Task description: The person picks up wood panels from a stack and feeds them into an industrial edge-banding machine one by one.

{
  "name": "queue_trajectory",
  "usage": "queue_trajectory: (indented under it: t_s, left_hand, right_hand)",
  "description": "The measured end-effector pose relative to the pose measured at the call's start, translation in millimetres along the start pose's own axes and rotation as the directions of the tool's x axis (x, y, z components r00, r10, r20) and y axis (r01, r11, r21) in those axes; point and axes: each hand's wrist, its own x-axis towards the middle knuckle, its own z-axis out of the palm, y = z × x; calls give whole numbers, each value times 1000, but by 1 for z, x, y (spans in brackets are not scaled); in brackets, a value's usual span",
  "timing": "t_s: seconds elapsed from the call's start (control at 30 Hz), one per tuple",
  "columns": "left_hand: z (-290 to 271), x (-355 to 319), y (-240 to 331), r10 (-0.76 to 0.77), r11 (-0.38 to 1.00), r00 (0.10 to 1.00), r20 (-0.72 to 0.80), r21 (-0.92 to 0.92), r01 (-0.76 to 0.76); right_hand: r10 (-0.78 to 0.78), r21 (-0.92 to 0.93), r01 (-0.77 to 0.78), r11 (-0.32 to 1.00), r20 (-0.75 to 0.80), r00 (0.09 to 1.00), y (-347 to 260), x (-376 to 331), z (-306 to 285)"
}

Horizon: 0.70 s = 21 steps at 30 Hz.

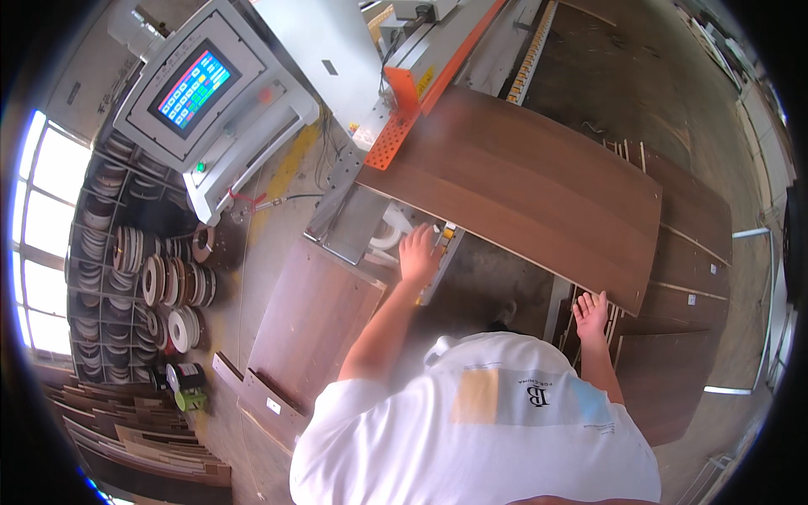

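Note:
A large brown wood-grain panel [522,198] lies flat on the machine, its far left end beside an orange perforated guard [394,130]. My left hand [418,252] reaches out close to the panel's near edge, above a rail with small yellow rollers [444,244]; its fingers are stretched and hold nothing that I can see. Near the panel's right corner, my right hand [591,316] is at the near edge with its fingers extended and apart. Whether either hand touches the panel is hard to tell.
A grey control box with a lit screen [195,88] stands at the far left. Rolls of edge banding [172,282] fill a rack at the left. Stacked brown panels [673,337] lie at right. Another brown panel [311,316] lies by my left arm.

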Motion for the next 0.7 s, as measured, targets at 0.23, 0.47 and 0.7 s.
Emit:
queue_trajectory:
  t_s: [0.23, 0.47, 0.7]
  left_hand:
    - [-12, -33, 2, -197, 843, 898, 394, -400, 361]
    - [-21, -22, 9, -152, 564, 665, 732, -488, 666]
    - [28, -38, -45, -145, 464, 676, 723, -554, 692]
  right_hand:
    - [-74, -725, 185, 664, 182, 980, 44, -39, -16]
    - [125, -946, 129, 297, 172, 977, 140, -107, -162]
    - [203, -877, -159, 453, -72, 976, 189, -217, -241]
